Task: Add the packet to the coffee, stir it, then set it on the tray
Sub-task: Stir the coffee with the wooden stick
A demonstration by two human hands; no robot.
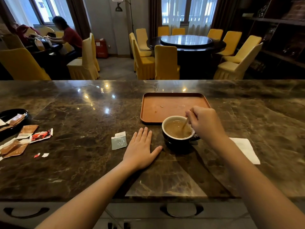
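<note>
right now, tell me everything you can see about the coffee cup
The coffee cup is round, glossy black outside and white inside, its handle pointing right. It stands upright on the marble counter, just in front of the tray, not on it. It holds light brown, milky coffee. A thin stir stick, pinched by the right hand, dips into the liquid. The left hand lies flat beside it, not touching.

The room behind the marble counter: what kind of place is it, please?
Probably a restaurant or hotel dining room. A big round table with a glass turntable stands among yellow-covered chairs, and a serving tray lies on the counter.
</note>
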